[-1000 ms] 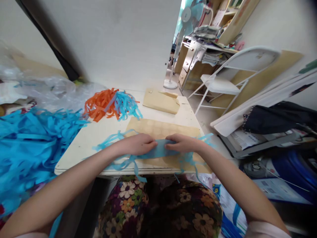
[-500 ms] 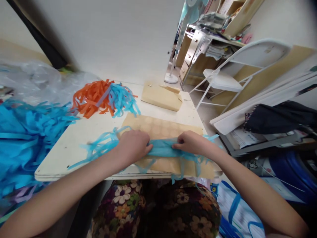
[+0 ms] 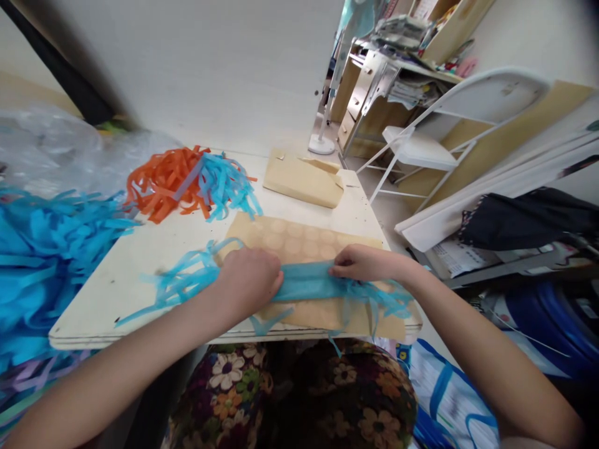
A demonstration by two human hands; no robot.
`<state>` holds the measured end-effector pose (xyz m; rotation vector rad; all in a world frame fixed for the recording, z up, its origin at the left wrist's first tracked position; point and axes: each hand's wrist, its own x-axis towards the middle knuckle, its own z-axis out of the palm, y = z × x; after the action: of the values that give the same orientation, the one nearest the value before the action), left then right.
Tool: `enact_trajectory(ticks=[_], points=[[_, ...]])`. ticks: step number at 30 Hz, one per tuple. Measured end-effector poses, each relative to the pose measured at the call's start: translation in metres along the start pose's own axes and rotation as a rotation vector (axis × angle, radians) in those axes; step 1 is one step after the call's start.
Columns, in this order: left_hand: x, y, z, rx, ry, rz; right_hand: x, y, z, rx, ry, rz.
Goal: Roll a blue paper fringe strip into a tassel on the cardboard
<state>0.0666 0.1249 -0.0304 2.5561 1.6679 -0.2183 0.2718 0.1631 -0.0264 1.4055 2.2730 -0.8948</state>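
Observation:
A flat band of blue fringed tissue paper (image 3: 305,282) lies across a brown paper sheet (image 3: 299,235) with a pattern of round marks. My left hand (image 3: 253,280) is closed on the band's left end, knuckles up. At the right end, my right hand (image 3: 355,262) pinches the band's upper edge between thumb and fingers. Loose blue strips (image 3: 187,277) spread out past the left hand, and more strips (image 3: 386,302) hang under the right hand toward the table's front edge.
Orange fringe (image 3: 161,184) and light blue fringe (image 3: 227,184) lie at the back left of the white table (image 3: 110,284). Behind the sheet rests a brown paper envelope (image 3: 302,181). Blue material (image 3: 42,262) is heaped left of the table. A white folding chair (image 3: 421,149) stands beyond.
My right hand has lifted slightly and its grip looks more like a pinch at the band's upper edge. More of the band and its right-hand strips show. The view has shifted slightly.

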Motion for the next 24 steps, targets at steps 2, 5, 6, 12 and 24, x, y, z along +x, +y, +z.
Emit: enact_trajectory(ticks=[2, 5, 6, 12, 24], points=[[0.000, 0.000, 0.000, -0.009, 0.002, 0.000, 0.002, 0.000, -0.002, 0.049, -0.049, 0.033], [0.001, -0.002, 0.001, -0.029, 0.008, 0.017, 0.004, -0.004, -0.004, 0.075, -0.090, 0.081], [0.002, -0.003, 0.001, -0.033, 0.013, 0.022, 0.005, -0.005, -0.004, 0.069, -0.089, 0.090], [0.004, -0.008, 0.004, -0.043, 0.028, 0.032, 0.007, -0.007, -0.007, 0.050, -0.110, 0.121], [0.008, -0.009, 0.005, -0.032, 0.017, 0.045, 0.008, -0.016, -0.011, -0.154, -0.128, 0.149]])
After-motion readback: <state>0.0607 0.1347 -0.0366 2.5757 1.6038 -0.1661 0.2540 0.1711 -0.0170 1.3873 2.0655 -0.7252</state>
